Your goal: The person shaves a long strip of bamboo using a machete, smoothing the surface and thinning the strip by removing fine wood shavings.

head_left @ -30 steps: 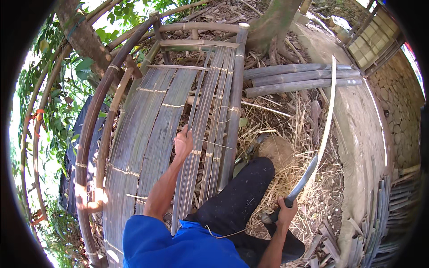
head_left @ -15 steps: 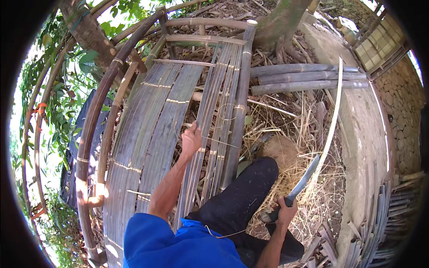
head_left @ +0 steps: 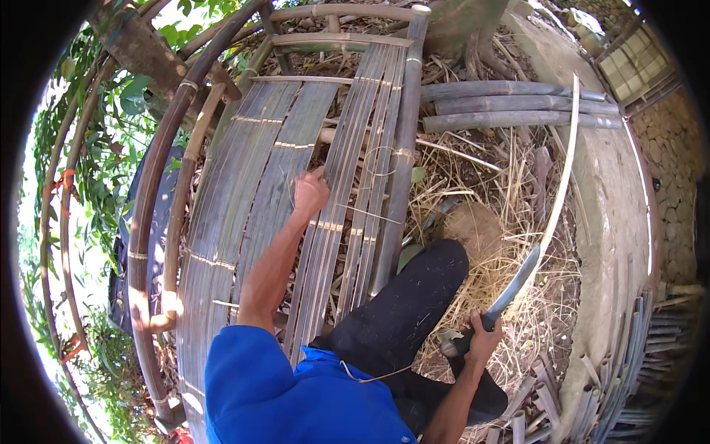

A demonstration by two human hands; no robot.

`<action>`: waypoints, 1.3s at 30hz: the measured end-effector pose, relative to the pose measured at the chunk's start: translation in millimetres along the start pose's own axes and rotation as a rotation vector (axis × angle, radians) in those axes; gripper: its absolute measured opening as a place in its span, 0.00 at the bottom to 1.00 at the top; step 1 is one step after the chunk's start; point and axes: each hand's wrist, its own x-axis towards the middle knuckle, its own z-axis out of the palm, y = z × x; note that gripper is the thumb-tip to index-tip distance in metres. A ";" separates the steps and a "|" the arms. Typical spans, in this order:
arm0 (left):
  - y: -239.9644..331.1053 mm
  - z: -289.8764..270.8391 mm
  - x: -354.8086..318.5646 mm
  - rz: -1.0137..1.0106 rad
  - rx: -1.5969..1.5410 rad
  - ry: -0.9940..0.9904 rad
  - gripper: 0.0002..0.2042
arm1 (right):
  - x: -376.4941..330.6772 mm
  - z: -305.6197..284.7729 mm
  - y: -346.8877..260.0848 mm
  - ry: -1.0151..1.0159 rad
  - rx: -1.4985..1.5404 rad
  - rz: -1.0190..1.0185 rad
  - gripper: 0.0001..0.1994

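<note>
Two hands are busy: our left hand (head_left: 310, 194) is pressing, fingers curled, on the bamboo slats (head_left: 347, 185) beneath it, our right hand (head_left: 482, 340) is gripping a curved blade (head_left: 518, 277); we're keeping it clear.

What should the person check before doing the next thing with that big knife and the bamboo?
1. Right hand gripping the knife handle firmly: ok.
2. Blade pointing away from the body: ok, it angles up and outward.
3. Left hand away from the blade: ok, it rests on the bamboo slats, far to the other side.
4. Leg away from the blade: not ok, the knee lies close beside it.
5. Long thin bamboo strip free of the blade: cannot tell.
6. Blade sharpness: cannot tell.
</note>
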 end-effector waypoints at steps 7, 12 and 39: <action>186.6 -106.1 3.2 -0.219 -0.910 -0.311 0.11 | 10.0 -29.8 15.8 0.073 -0.036 0.047 0.10; 321.3 -214.0 -37.4 0.388 -2.157 -0.313 0.25 | -2.0 -30.6 34.6 -0.004 -0.144 0.090 0.11; 25.2 -165.0 -176.2 -0.239 0.475 -0.495 0.23 | -4.7 -40.4 46.1 -0.094 0.044 0.091 0.12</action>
